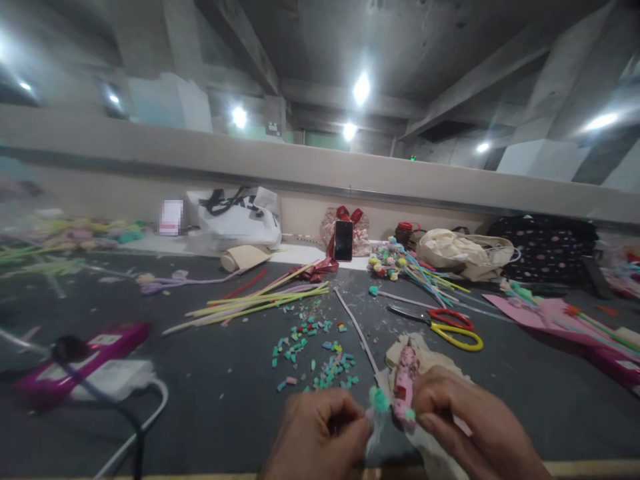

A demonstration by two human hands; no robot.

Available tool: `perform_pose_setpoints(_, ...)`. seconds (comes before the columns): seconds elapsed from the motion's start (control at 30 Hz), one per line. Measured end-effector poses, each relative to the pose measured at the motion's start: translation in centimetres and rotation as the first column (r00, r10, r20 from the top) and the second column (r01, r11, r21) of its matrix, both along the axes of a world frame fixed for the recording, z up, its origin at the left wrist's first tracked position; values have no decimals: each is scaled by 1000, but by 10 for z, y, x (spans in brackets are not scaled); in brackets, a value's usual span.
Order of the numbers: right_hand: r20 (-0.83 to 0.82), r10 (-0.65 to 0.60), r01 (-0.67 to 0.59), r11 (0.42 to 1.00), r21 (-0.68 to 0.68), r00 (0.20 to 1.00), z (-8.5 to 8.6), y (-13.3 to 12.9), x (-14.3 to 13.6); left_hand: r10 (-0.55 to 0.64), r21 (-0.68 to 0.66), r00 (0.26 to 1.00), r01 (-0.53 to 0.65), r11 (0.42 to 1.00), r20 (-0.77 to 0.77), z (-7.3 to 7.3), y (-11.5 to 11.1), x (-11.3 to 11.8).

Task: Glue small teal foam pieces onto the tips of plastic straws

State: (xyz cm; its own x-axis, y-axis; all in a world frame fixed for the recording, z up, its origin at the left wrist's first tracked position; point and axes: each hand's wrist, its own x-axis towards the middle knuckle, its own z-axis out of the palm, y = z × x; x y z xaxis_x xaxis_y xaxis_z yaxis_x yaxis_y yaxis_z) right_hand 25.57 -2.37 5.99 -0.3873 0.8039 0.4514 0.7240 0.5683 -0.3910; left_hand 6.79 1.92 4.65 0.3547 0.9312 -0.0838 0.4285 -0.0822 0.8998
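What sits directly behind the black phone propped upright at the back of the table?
A pink patterned bag with a red bow stands right behind the phone, showing at both sides and above. The phone covers the bag's middle, so what props it cannot be seen.

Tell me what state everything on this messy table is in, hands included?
Left hand: fingers pinched on a green bit.
Right hand: pinching a pink piece over a cloth.
Scissors: lying flat, blades shut.
Phone: propped upright, screen dark.
Straws: lying loose in a bundle.
Cut bits: scattered on the table.
White bag: slumped by the wall.
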Motion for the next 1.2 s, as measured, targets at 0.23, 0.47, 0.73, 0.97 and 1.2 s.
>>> perform_pose_setpoints(0.23,7,89,-89,996,-27,996,14,10,-9,9,264,948,80,961,-319,9,-7,-1)
perform_pose_setpoints(0.47,112,65,-63,998,-20,992,2,13,-10,18,324,911,128,937,-413,4,-8,0)
perform_pose_setpoints(0.73,168,47,-59,996,68,985,-2,15,-15,-1,353,878,194,915,-479,4,-9,1)
perform_pose_setpoints(0.97,204,12,-27,997,74,979,-10,18,-16,-47,337,843,265,903,-536,2,-9,0)
perform_pose_setpoints(1.2,223,39,-50,998,45,974,-17,20,-14,-71,382,842,316,868,-535,0,-10,0)
